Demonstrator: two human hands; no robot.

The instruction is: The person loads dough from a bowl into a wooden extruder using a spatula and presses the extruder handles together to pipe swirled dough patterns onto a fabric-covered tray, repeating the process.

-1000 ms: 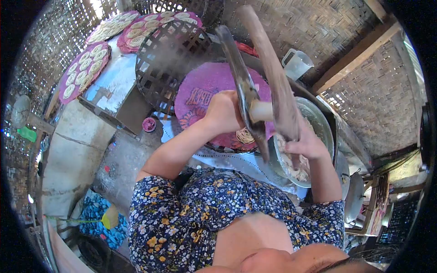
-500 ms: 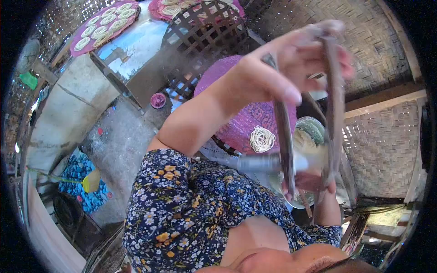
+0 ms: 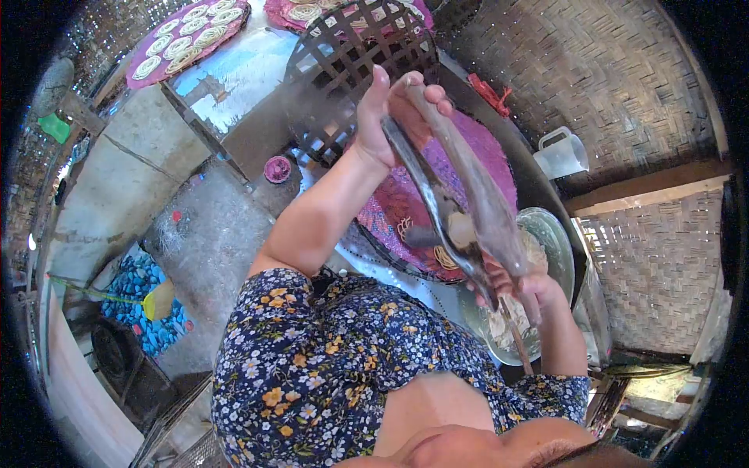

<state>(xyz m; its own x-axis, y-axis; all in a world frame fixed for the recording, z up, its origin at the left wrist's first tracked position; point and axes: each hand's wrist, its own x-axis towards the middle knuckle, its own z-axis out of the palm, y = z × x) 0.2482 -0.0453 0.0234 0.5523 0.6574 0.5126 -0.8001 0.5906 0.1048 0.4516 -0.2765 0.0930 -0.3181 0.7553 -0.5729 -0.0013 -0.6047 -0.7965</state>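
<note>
Left hand (image 3: 390, 117) cupped, right hand (image 3: 540, 292) wrapped. Beyond left hand: coil-filled mats (image 3: 143, 51), judged done. Beneath both: pink mat (image 3: 485, 147), seemingly barely started. Between them, gripped at opposite ends: wooden press (image 3: 493, 222). Beside right hand: basin (image 3: 557, 234), dough (image 3: 536, 253) remaining. Below press, between hands: noodle coil (image 3: 445, 257), partly hidden.

One head-worn camera looks forward and down — near, over left hand (image 3: 376, 129) and right hand (image 3: 541, 289).
</note>
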